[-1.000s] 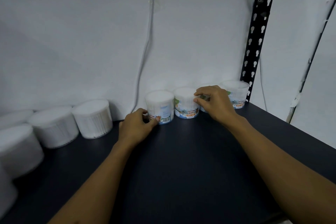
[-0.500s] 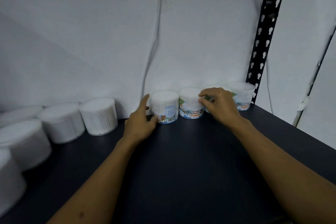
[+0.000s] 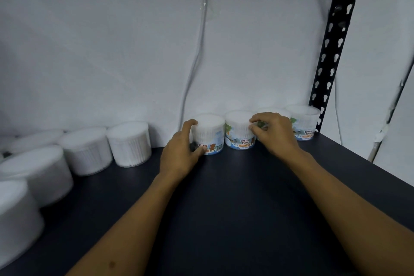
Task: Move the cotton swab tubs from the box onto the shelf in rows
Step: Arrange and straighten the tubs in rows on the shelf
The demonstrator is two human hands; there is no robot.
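Several labelled cotton swab tubs stand in a row against the back wall of the dark shelf (image 3: 235,197). My left hand (image 3: 181,152) grips the leftmost tub (image 3: 211,134), fingers round its left side and thumb on its front. Beside it stands a second tub (image 3: 238,134). My right hand (image 3: 274,133) curls round the third tub (image 3: 264,111), which is mostly hidden behind it. A fourth tub (image 3: 305,123) stands at the right end by the upright. The box is out of view.
Plain white tubs (image 3: 128,143) line the shelf's left side, curving toward me along the left edge. A black perforated upright (image 3: 331,51) rises at the back right. A thin cable (image 3: 197,63) hangs down the white wall. The shelf's front middle is bare dark surface.
My left hand has risen from the leftmost tub's base and wrapped round its side. My right hand stays on the third tub. The view has shifted slightly.
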